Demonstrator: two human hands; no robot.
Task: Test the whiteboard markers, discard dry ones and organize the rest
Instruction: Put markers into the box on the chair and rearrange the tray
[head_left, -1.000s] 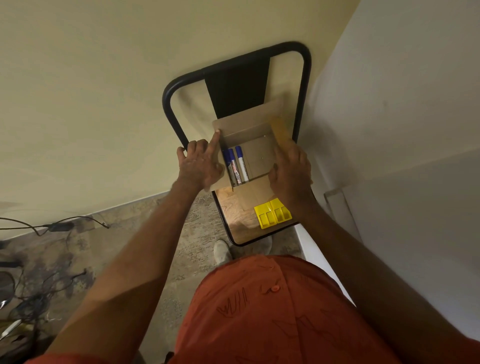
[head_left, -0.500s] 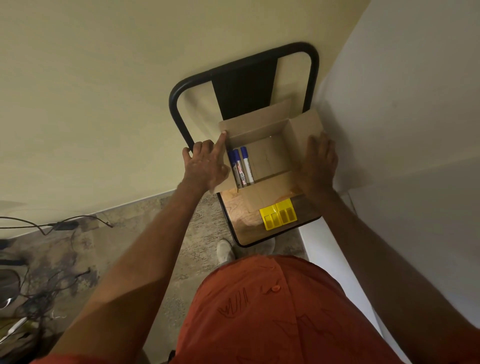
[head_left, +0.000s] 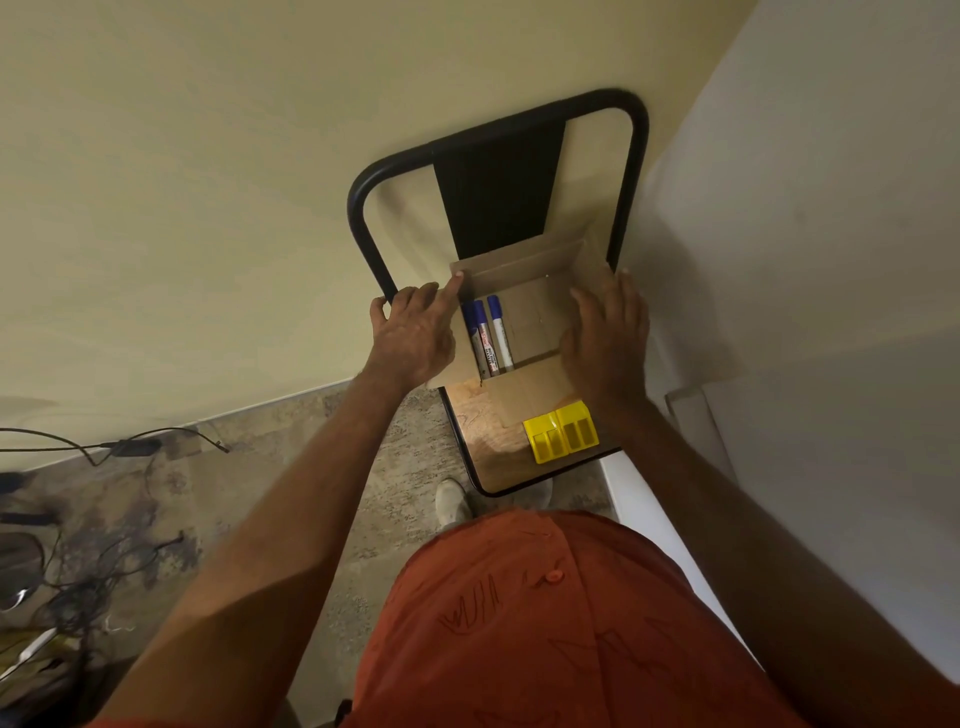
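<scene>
The left hand rests on the left side flap of the cardboard box, fingers extended and forefinger laid along the flap's upper edge; it pinches nothing. The right hand lies flat with straight fingers over the right flap, pressing it down and outward. Half a second earlier this hand sat further right, outside the box; a second earlier it was over the box's right half with the flap standing up. The flap has therefore been folded clear and the opening is now exposed, which in my judgement readies the contents for testing. Inside, against the left wall at frame centre, lie the whiteboard markers, blue-capped, side by side and untouched. The box sits on a chair seat, not a table. A yellow organizer tray rests just below the box, near the right wrist.
</scene>
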